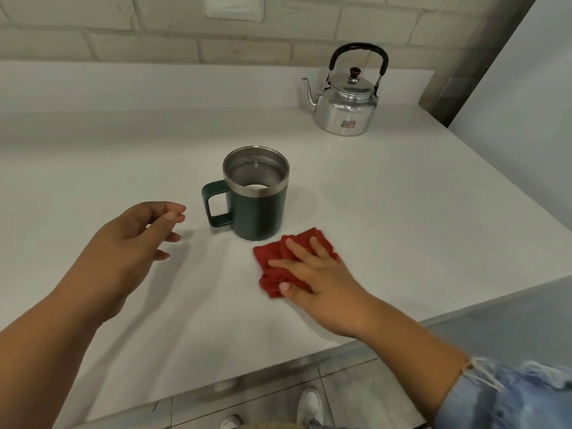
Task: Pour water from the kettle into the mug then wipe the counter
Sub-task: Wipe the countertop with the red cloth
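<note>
Right hand (322, 280) pressed flat with spread fingers on the red cloth (270, 250) at lower centre, just beside the green mug (257, 212) holding water. Left hand (130, 246) hovered lower left, fingers loosely apart, empty. Kettle (343, 106) stood upper right on the counter (402, 196), well apart from the mug

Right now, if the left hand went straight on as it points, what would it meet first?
Probably the green mug, at its handle; the left hand points there, nothing between. Height above the counter is unclear.
</note>
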{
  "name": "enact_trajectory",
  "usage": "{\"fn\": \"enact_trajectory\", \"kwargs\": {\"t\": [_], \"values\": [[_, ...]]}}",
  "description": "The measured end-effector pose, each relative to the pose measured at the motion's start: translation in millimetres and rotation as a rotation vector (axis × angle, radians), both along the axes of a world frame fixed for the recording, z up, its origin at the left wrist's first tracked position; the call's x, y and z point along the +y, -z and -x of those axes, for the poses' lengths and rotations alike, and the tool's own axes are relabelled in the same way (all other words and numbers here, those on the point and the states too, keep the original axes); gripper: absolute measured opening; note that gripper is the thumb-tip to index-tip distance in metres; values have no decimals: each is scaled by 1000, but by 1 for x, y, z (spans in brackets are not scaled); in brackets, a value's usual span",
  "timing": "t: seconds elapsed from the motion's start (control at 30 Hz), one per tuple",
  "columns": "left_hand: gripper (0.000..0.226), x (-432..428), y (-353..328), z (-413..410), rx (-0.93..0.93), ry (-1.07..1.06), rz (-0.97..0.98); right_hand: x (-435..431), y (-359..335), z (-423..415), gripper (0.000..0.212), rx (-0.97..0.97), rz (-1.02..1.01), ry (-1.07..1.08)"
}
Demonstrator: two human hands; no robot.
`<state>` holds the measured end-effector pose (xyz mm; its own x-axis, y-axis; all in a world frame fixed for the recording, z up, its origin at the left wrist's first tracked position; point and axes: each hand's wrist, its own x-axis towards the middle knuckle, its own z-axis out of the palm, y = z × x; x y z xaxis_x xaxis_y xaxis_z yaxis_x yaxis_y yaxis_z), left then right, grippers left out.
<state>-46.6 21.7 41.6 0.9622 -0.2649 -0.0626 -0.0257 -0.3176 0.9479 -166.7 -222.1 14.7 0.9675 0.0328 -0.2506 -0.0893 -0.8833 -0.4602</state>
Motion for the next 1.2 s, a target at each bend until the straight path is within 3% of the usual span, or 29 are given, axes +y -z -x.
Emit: {"fn": "enact_trajectory", "kwargs": {"t": [0.13,0.23,0.4,0.57,0.7,0.83,0.97,1.1,1.2], "values": [[27,-10,-8,-1,-3,-5,-86,20,6,-9,46,-89,21,-93],[29,-20,-17,-7,-15,40,-113,0,1,-3,44,-126,-81,8],[30,-33,-28,-24,-17,120,-148,-12,-3,-1,40,-145,-26,65],[33,-46,-27,-34,68,226,-149,-41,-25,-10,34,-175,-342,264],[36,-52,-21,-36,38,207,-166,-88,-30,-28,34,-277,-204,380],[36,-55,-16,-33,16,192,-125,-104,-7,-55,44,-48,46,286],[36,-52,-19,-41,-2,145,-76,-67,4,-81,49,-83,129,122],[34,-50,-17,-54,-28,115,-79,-20,8,-74,49,-182,86,-11],[33,-49,-15,-65,-31,93,-54,-12,1,-60,44,-142,-74,-84]]}}
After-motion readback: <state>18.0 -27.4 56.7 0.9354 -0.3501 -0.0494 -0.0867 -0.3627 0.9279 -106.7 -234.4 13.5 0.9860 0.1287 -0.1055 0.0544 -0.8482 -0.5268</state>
